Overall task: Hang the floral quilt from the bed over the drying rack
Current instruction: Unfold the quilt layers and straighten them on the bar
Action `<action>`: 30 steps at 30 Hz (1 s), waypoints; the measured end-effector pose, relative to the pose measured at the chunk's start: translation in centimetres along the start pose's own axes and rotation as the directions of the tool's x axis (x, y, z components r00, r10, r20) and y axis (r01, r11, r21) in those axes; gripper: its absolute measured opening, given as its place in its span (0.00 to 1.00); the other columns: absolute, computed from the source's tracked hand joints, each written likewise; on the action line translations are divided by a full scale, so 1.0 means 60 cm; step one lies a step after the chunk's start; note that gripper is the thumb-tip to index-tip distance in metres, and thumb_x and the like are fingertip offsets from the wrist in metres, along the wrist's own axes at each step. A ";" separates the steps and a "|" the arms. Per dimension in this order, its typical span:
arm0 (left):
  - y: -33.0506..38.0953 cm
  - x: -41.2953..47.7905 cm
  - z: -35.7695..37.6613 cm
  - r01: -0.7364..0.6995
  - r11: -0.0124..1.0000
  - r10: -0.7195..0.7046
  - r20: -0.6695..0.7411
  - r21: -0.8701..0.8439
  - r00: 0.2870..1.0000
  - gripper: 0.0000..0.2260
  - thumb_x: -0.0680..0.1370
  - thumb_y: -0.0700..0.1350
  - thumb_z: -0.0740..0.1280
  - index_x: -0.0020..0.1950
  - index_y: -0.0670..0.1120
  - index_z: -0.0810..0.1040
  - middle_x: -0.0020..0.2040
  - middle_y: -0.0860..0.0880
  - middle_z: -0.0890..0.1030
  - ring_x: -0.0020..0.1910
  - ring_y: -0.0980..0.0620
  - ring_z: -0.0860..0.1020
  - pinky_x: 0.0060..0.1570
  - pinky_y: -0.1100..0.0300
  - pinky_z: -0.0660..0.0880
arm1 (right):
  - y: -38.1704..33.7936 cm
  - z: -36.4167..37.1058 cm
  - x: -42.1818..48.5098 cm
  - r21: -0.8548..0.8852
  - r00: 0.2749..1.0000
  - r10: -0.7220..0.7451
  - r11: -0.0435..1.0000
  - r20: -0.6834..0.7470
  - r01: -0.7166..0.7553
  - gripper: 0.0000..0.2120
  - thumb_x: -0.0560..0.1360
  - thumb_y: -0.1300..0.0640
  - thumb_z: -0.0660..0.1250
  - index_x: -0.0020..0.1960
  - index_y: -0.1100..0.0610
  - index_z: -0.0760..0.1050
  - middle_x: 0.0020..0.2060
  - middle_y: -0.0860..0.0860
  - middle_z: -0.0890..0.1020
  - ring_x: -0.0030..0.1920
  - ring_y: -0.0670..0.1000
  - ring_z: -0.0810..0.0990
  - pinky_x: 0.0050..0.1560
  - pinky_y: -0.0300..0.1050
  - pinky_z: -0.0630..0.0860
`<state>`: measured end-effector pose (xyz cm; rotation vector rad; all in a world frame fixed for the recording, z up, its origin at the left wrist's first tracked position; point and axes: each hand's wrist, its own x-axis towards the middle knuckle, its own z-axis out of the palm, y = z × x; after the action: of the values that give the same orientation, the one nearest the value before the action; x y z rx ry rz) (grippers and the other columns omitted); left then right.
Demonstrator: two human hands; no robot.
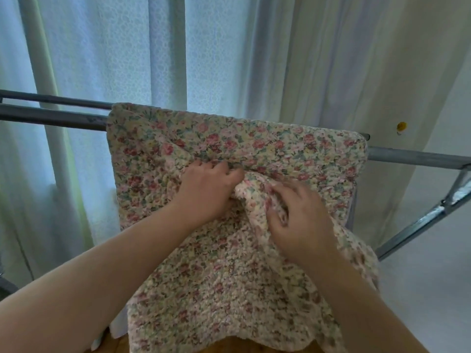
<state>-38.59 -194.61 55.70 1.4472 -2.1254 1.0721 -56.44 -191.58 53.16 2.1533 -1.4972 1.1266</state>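
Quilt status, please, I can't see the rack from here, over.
Left grip and right grip both clutch the floral quilt. Quilt draped over drying rack, middle bunched. No obstruction seen.

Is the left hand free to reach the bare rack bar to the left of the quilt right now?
Probably yes, once it lets go: the left hand grips a fold of the floral quilt, but nothing stands between it and the bare bar to its left.
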 end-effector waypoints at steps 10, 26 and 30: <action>0.008 0.017 -0.010 0.268 0.922 -0.308 -0.108 -0.281 0.945 0.17 0.70 0.51 0.66 0.59 0.55 0.77 0.38 0.46 0.82 0.36 0.44 0.79 0.25 0.63 0.55 | 0.056 0.065 -0.092 -0.211 0.948 0.279 0.928 -0.152 -0.307 0.56 0.56 0.43 0.78 0.73 0.53 0.49 0.70 0.64 0.62 0.69 0.66 0.61 0.60 0.72 0.60; -0.002 -0.008 -0.022 0.221 0.831 -0.368 -0.208 -0.510 0.906 0.14 0.64 0.55 0.66 0.42 0.48 0.82 0.25 0.43 0.79 0.23 0.42 0.77 0.25 0.63 0.60 | 0.081 -0.082 -0.004 -0.101 0.677 -0.083 0.995 -0.731 0.014 0.21 0.60 0.69 0.73 0.53 0.58 0.80 0.45 0.56 0.84 0.46 0.58 0.82 0.47 0.52 0.75; -0.010 -0.013 -0.031 0.272 0.781 -0.429 -0.166 -0.562 0.888 0.17 0.64 0.56 0.63 0.47 0.51 0.82 0.31 0.43 0.82 0.30 0.41 0.79 0.25 0.64 0.57 | 0.064 -0.109 0.082 -0.176 0.704 -0.180 0.981 -0.687 0.079 0.21 0.60 0.67 0.68 0.51 0.55 0.80 0.47 0.54 0.83 0.48 0.59 0.79 0.51 0.58 0.70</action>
<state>-37.94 -192.87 56.63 1.2554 -1.6607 0.4605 -61.92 -192.39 60.33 1.4299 -1.0025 1.5070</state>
